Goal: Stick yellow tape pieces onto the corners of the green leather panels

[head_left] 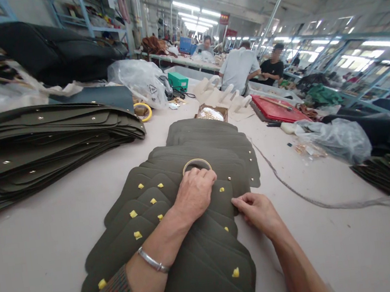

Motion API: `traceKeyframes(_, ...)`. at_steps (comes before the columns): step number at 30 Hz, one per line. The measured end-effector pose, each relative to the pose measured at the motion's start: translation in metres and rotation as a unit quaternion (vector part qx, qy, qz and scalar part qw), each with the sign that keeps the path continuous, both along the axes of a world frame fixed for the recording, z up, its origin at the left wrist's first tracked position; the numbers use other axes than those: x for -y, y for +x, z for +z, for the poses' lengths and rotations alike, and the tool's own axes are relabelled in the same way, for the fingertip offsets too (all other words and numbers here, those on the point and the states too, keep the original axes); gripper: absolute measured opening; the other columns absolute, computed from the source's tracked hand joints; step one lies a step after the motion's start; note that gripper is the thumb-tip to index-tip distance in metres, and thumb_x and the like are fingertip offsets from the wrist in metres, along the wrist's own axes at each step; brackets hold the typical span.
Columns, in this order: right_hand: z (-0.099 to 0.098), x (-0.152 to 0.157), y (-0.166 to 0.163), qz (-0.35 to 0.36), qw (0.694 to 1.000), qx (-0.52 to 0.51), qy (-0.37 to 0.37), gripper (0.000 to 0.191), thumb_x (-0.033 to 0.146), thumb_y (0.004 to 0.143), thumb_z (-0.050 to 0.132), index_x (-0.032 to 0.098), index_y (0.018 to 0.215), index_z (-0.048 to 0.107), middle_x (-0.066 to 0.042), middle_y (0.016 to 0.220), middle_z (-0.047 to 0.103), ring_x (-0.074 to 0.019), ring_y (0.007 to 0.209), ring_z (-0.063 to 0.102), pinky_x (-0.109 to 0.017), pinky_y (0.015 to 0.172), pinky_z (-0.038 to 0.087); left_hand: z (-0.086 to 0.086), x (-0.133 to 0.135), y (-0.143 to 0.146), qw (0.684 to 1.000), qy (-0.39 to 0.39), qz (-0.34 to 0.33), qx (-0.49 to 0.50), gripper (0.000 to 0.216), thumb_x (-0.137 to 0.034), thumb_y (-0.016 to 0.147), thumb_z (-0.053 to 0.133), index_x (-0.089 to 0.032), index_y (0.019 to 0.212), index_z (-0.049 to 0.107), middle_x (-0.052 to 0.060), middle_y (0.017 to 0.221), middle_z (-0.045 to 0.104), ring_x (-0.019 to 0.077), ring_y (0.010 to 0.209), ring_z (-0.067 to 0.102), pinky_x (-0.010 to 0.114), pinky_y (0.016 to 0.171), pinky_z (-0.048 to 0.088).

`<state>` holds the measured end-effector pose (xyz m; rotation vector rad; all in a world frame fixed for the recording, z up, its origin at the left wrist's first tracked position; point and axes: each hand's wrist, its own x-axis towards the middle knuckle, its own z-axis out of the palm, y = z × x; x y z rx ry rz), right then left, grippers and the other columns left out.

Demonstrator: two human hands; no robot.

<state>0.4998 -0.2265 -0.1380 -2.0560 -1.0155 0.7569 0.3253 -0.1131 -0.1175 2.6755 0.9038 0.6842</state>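
Overlapping dark olive panels (196,261), leather-like, are fanned out across the table before me. Small pieces of yellow tape (133,214) sit on several of them, and small metal studs (229,178) show on panels farther back. My left hand (195,191), with a silver bangle at the wrist, is closed on a roll of yellow tape (196,160) above the stack; its fingertips are partly hidden. At the stack's right edge, my right hand (255,209) pinches the edge of one panel between thumb and forefinger.
On the left lies a thick pile of studded olive panels (47,141). Behind it are another yellow tape roll (143,111), a plastic bag (138,84) and a green box (178,81). A cord (294,192) crosses the right side. Co-workers (238,68) are farther back.
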Motion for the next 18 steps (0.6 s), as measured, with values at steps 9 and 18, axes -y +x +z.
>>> traceKeyframes(9, 0.003, 0.006, -0.009, 0.034, 0.997, 0.009, 0.067, 0.034, 0.028, 0.071, 0.060, 0.017, 0.103, 0.065, 0.002, 0.062, 0.065, -0.0142, 0.054, 0.059, -0.026, 0.053, 0.048, 0.000, 0.002, 0.000, 1.000, 0.013, 0.001, -0.014, 0.012, -0.019, 0.093, 0.046, -0.020, 0.098, 0.057, 0.004, 0.096, 0.062, 0.0215, 0.094, 0.051, 0.036, 0.085, 0.039)
traceKeyframes(18, 0.008, 0.004, -0.017, 0.067, 0.994, 0.089, 0.011, 0.029, 0.031, 0.076, 0.058, 0.022, 0.103, 0.066, 0.003, 0.064, 0.065, -0.0159, 0.059, 0.061, -0.026, 0.057, 0.043, -0.002, 0.004, 0.000, 1.000, -0.011, -0.010, -0.018, 0.027, -0.007, 0.081, 0.054, -0.021, 0.103, 0.054, 0.003, 0.103, 0.062, 0.0226, 0.101, 0.050, 0.038, 0.088, 0.040)
